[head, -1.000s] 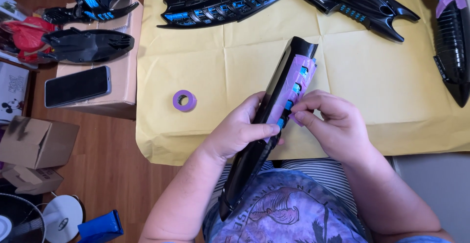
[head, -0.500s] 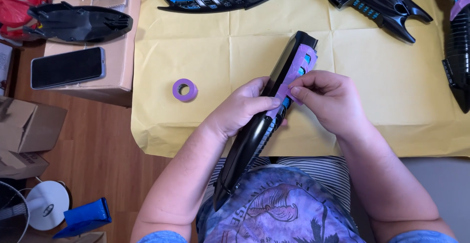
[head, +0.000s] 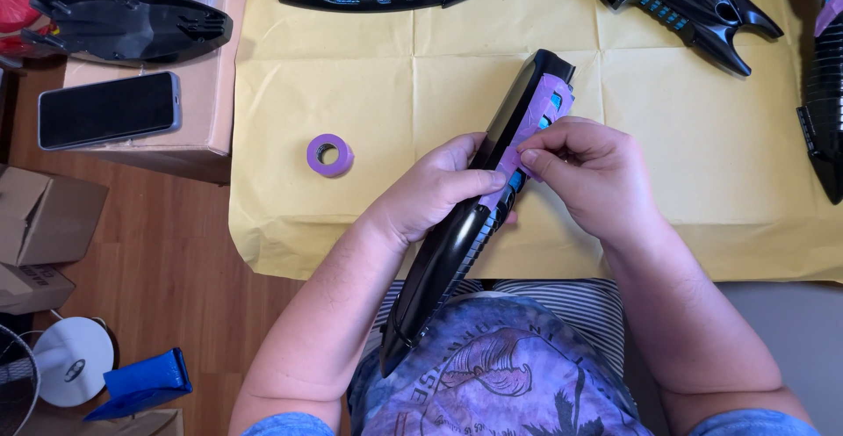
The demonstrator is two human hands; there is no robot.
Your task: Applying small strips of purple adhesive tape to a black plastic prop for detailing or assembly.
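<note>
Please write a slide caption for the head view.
Left hand grips black part; right hand pinches purple tape.

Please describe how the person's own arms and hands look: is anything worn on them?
Both forearms are bare. The left hand and right hand wear no gloves, and no rings, watch or bracelet can be seen. Short blue sleeves show only at the upper arms, at the bottom edge of the picture.

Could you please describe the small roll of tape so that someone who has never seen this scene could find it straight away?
Start at the yellow paper sheet spread over the work surface and look to its left part. Left of the left hand, which clasps the long black part, the purple tape roll lies alone on bare paper. It is the only small purple ring there; its neighbours are long, black and pointed.
</note>
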